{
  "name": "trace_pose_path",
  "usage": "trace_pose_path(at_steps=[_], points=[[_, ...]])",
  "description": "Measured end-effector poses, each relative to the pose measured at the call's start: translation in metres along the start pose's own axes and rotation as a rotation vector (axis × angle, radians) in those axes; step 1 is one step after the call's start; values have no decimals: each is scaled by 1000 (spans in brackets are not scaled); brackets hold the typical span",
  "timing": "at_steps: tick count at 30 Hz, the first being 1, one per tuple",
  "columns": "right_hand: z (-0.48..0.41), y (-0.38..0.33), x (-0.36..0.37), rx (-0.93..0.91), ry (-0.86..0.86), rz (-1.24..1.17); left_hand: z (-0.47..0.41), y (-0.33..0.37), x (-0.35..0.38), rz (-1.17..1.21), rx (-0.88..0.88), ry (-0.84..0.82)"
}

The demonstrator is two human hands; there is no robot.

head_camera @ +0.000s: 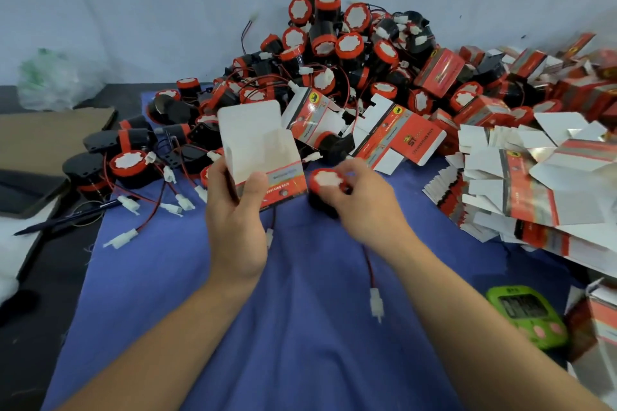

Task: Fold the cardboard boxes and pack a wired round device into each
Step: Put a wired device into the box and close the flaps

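My left hand grips a folded red and white cardboard box, upright, its top flap standing open and its white inside showing. Just to its right, my right hand holds a round black device with a red rim and white centre, level with the box's lower edge. The device's red and black wire hangs down past my wrist to a white plug over the blue cloth. A big heap of the same wired devices rises behind the box.
Flat unfolded boxes lie stacked at the right, with packed boxes behind them. A green timer sits at the lower right. Brown cardboard and a pen lie at the left. Blue cloth covers the table in front.
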State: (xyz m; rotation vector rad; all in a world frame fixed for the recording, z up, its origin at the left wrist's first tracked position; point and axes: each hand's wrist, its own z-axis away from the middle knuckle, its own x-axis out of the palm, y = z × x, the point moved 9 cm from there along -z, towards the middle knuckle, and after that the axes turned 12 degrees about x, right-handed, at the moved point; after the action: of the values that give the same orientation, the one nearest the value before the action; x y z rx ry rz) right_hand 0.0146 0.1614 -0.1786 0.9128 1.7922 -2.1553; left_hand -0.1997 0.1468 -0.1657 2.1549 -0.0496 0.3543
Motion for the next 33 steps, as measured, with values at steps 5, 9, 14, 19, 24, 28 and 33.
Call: trace_pose_path(at_steps=[5, 9, 14, 19, 24, 28, 33], points=[[38, 9, -88, -58, 272, -355, 13, -23, 38, -235, -101, -473], [76, -20, -91, -324, 194, -313, 24, -38, 48, -483, -164, -724], [92, -40, -35, -546, -24, 283, 31, -36, 57, -437, -188, -864], [98, -42, -28, -560, 53, 363, 31, -37, 53, -406, -227, -928], [89, -34, -20, -513, 21, 384, 32, -29, 57, -326, -204, -889], [92, -36, -22, -510, 170, 467, 34, -24, 57, -412, -150, -829], [91, -24, -51, -382, 325, 415, 33, -22, 53, -505, -130, -775]])
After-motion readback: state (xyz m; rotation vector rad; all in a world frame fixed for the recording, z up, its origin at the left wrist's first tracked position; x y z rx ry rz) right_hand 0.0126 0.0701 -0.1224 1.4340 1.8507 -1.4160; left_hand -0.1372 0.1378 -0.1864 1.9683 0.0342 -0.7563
